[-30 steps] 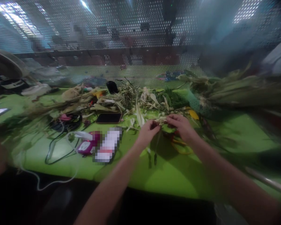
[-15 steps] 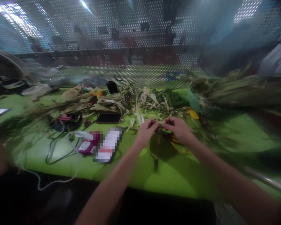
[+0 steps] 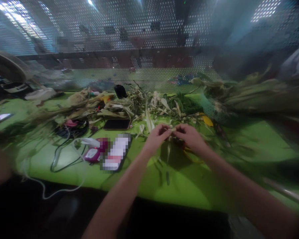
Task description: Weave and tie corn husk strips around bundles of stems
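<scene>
While a perforated screen [image 3: 139,36] spans the top of the frame, a green table [image 3: 144,184] runs beneath it, with a purple plug block [image 3: 92,154] at centre left and dried plant scraps [image 3: 164,104] across the middle. At centre, the left hand [image 3: 157,136] and right hand [image 3: 189,136] have fingertips pinched on a small pale plant piece [image 3: 172,128]; stalks [image 3: 261,99] lie at right.

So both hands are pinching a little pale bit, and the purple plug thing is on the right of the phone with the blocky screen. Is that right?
Not quite: the head view shows the purple plug thing on the left of the phone with the blocky screen. Left hand and right hand are pinching a little pale bit.
</scene>
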Motion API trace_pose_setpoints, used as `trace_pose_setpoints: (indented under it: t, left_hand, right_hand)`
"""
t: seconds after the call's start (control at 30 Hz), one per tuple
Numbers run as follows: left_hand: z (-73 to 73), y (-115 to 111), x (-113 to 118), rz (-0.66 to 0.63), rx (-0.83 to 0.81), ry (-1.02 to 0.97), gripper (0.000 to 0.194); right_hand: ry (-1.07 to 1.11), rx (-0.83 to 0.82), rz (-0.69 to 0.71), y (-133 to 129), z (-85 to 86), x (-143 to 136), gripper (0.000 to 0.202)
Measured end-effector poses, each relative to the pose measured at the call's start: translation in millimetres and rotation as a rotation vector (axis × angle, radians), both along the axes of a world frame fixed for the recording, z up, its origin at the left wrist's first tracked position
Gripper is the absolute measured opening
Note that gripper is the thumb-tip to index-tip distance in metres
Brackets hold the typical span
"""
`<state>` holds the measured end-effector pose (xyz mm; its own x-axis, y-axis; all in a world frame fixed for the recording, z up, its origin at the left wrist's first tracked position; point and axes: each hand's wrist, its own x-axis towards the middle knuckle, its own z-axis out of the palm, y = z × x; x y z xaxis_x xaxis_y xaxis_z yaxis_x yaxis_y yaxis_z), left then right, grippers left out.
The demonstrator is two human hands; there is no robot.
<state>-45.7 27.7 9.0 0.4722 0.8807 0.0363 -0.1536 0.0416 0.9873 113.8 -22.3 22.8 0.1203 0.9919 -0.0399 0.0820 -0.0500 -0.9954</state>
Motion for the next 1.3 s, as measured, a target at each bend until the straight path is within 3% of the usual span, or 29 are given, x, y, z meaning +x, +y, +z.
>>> trace_pose_setpoints:
  t: [0.13,0.2,0.47,0.63,0.77,0.9,1.13,1.3]
  left_hand:
    - [-2.1,1.1,1.5,0.093,0.032,-0.025,0.028]
    - [-2.7,0.3,1.5,0.134,0.025,-0.041,0.027]
    - [0.5,1.3,-2.2,0.118,0.082,0.047,0.023]
    - [3.0,0.5,-1.8,0.134,0.028,0.034,0.025]
    - [-2.9,2.2,-4.1,0.107,-0.128,0.031,0.026]
    - [-8.8,5.2,-5.9,0.063,-0.32,-0.007,0.032]
    - [-0.7,5.9,-7.3,0.115,-0.25,-0.046,0.035]
    - [-0.4,3.9,-6.4,0.075,-0.18,-0.001,0.032]
  right_hand:
    - [0.228,-0.049,-0.012,-3.4,-2.5,-10.3,0.039]
    - [0.242,-0.038,-0.017,-5.4,-4.3,-15.1,0.039]
    - [-0.062,0.107,-0.037,-6.6,-9.4,-14.0,0.026]
    - [-0.18,0.191,-0.005,-6.4,-12.8,-12.7,0.017]
    - [-0.375,0.282,0.096,-6.5,-14.2,-6.9,0.006]
    - [-0.475,0.312,0.185,-5.8,-12.5,-1.5,0.007]
    - [-0.239,0.181,0.023,1.0,-12.9,-0.1,0.017]
    - [-0.161,0.136,0.015,0.4,-13.3,-3.6,0.018]
